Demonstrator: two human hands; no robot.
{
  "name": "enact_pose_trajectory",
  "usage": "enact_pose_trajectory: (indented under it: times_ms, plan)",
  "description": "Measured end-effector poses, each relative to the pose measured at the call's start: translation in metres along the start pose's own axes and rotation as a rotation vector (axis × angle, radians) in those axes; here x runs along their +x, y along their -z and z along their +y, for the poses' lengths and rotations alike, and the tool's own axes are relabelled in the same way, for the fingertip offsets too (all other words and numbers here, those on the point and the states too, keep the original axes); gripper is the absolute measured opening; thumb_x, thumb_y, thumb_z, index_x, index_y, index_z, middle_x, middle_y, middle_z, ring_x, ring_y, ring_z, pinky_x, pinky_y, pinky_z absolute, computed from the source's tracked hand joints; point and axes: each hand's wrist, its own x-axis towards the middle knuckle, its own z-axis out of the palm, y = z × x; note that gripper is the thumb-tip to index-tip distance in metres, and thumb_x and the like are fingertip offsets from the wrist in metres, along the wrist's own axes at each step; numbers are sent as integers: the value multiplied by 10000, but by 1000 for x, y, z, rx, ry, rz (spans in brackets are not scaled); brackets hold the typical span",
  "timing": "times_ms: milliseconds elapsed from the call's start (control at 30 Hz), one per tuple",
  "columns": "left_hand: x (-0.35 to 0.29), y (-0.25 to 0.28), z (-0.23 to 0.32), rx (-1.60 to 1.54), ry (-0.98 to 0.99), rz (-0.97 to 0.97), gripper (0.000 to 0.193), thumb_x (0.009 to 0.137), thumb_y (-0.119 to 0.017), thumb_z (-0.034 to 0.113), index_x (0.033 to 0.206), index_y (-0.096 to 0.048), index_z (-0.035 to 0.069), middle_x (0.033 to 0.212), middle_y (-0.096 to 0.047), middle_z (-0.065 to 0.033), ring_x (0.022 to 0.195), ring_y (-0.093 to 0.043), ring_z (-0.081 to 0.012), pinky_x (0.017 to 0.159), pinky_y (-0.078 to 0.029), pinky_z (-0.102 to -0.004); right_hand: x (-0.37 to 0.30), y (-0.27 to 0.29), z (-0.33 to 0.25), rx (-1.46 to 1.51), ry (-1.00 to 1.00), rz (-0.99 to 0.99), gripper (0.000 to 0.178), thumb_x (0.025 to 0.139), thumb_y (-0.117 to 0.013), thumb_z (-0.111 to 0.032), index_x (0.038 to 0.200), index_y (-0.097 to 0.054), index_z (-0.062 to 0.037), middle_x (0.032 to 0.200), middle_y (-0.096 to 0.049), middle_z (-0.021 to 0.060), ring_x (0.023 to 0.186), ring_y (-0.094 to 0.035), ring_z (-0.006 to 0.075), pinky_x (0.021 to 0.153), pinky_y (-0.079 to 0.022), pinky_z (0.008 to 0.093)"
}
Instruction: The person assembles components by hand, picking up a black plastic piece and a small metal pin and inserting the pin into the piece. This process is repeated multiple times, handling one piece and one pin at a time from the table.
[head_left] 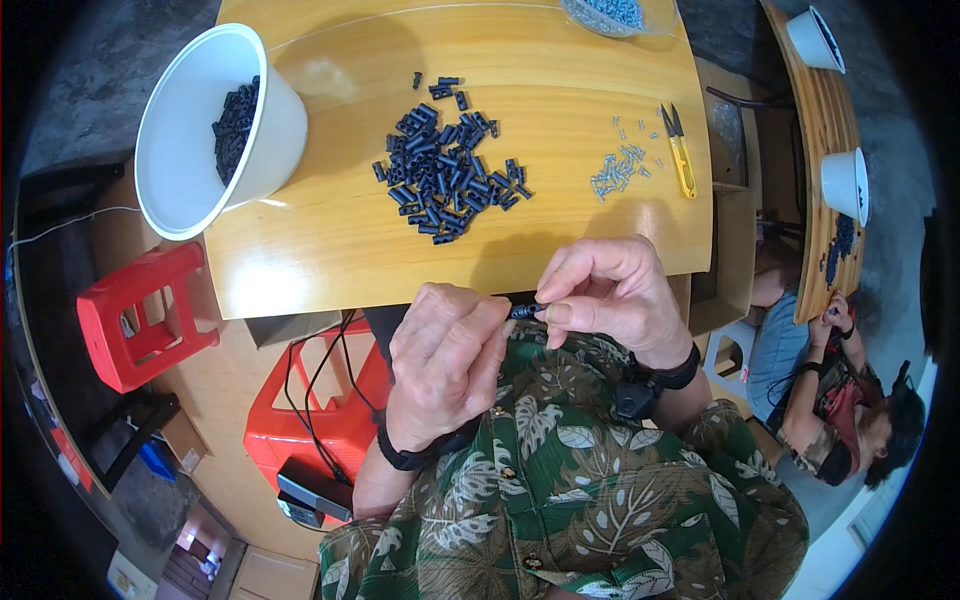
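A small black plastic piece (522, 312), short and tube-like, is held between both hands just off the table's near edge. My left hand (445, 340) pinches its left end with thumb and fingers. At its other end, my right hand (612, 300) has thumb and index finger closed on it; whether a tiny part is also in that pinch is hidden. Beyond the hands lies a loose pile of black plastic pieces (440, 175). To its right, small silver screws (618, 172) are scattered, beside yellow-handled thread snips (682, 160) with dark blades.
A white bucket (285, 130) with black pieces tilts at the wooden table's (330, 240) left side. A clear bowl (600, 22) of small bluish metal parts stands at the far edge. Red stools (140, 315) are at left. Another person (830, 400) sits at a second table on the right.
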Motion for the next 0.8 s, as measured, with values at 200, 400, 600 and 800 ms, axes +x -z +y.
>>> enact_pose_trajectory:
  times_ms: [200,400,600,800]
  plan:
    - [0,-5,-2,59,-54,36,309,643,-756,-99,930,-667,-23,829,-621,-121,712,-607,-291,645,-488,-371,-1,-3,-1,-105,38,24,65,903,-700,-7,959,-678,18,820,-690,65,708,-672,108,634,-541,222]
    - [-1,-6,-2,47,-16,26,317,636,-752,-105,932,-667,-26,831,-619,-123,709,-602,-289,642,-484,-367,0,1,7,-43,21,20,62,907,-692,0,963,-673,19,831,-687,65,723,-672,108,641,-538,224]
    - [-4,-8,-2,58,-26,30,320,631,-748,-110,928,-665,-28,824,-619,-124,704,-601,-288,639,-483,-365,-2,0,6,-67,44,16,55,908,-683,14,962,-673,22,843,-687,70,726,-676,114,644,-543,228]
    - [-3,-8,-3,63,-22,48,320,634,-741,-115,931,-663,-28,823,-617,-126,703,-601,-292,637,-482,-366,2,-2,16,-12,68,32,64,901,-686,23,962,-671,29,862,-691,77,727,-688,124,654,-562,234]
